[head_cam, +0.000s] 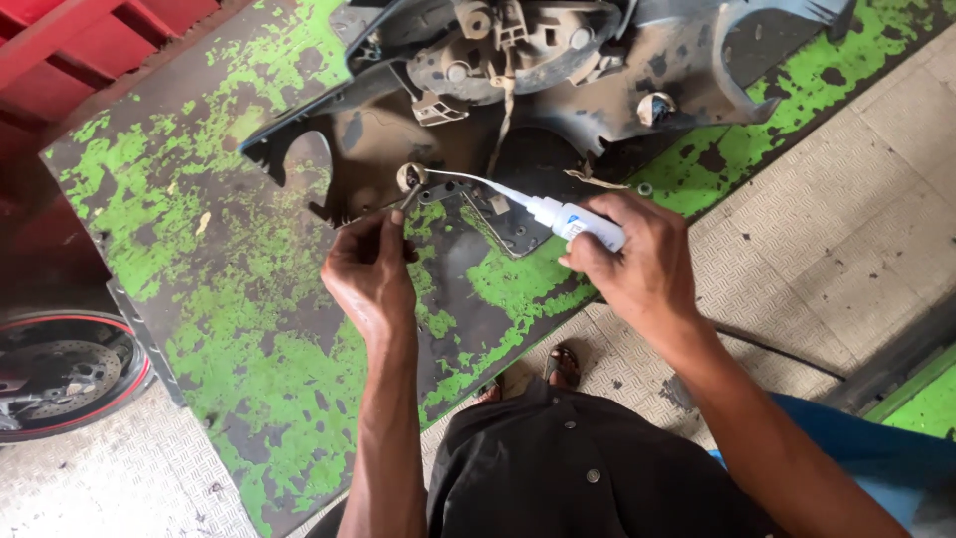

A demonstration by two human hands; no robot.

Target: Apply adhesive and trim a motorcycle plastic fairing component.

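Workbench top (249, 329): big flat slab, dark metal with green paint flaking off in patches, runs diagonally across the view. It stands on a pale chequer-pattern floor (846, 229). Red metal frame (70, 40) at top left. Motorcycle wheel with brake disc (55, 374) at far left, below the bench edge.

On the bench, top centre: dark grey plastic motorcycle fairing panel (558, 90), inner side up, dusty, with moulded ribs and round mounting bosses. Its lower edge carries a small flat tab section (488, 214) that lies on the bench between the two hands.

Left hand (370, 271): fingers pinched narrow on a thin metal piece (410, 197) at the panel's lower edge, just under a small round boss (409, 176). Can't tell exactly what the piece is.

Right hand (632, 261): closed around a small white glue tube (583, 221) with a blue label. Fingers wrapped on the body, thumb side up. The tube's long thin nozzle (478, 183) points left and its tip sits at the round boss, touching or just beside it; can't tell which.

Small washer-like ring (645, 188) lies loose on the bench, just right of the panel, near the right hand.
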